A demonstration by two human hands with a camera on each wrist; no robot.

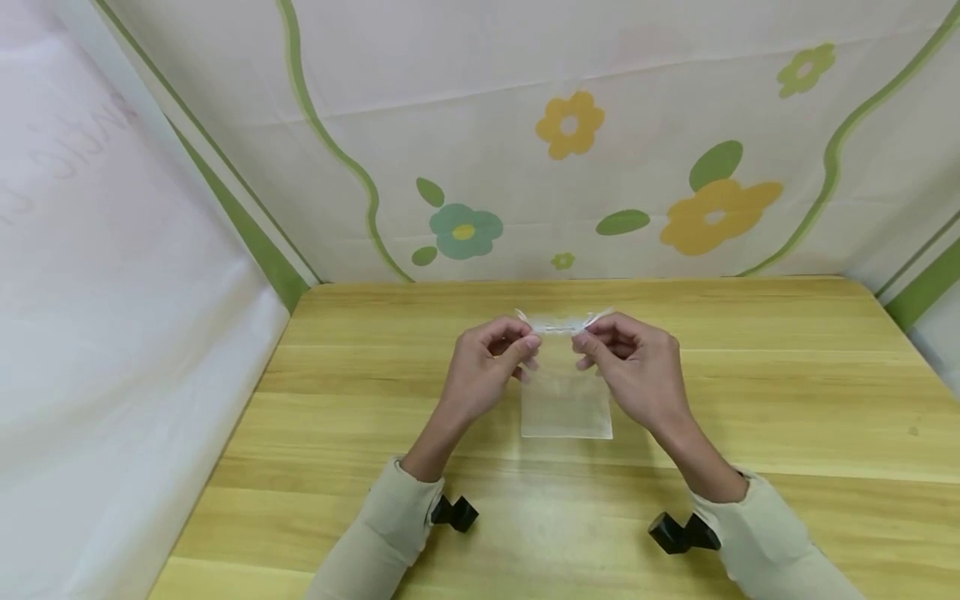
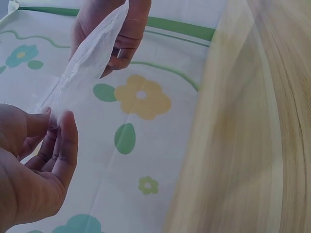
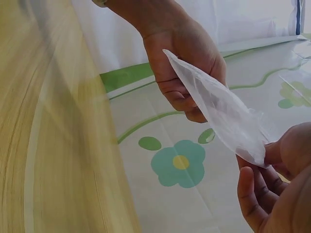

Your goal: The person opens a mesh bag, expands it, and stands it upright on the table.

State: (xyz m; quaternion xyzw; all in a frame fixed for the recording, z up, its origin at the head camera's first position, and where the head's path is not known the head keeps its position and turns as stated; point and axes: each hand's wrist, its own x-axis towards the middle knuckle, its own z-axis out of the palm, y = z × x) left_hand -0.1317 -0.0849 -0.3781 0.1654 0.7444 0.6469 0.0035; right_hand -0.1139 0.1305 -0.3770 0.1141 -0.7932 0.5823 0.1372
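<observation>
A small sheer white drawstring bag hangs over the table between both hands, its bottom edge toward the person. My left hand pinches its top left corner between thumb and fingers. At the top right corner, my right hand pinches it the same way. The gathered mouth stretches between the two grips, with thin cord ends sticking out at each side. In the left wrist view the bag appears edge-on, slanting from hand to hand. The right wrist view shows its thin fabric bulging slightly.
Beneath the hands lies a wood-grain table. A white cloth with printed flowers stands behind its far edge, and a plain white cloth hangs along the left. Black camera mounts sit at the beige sleeve cuffs.
</observation>
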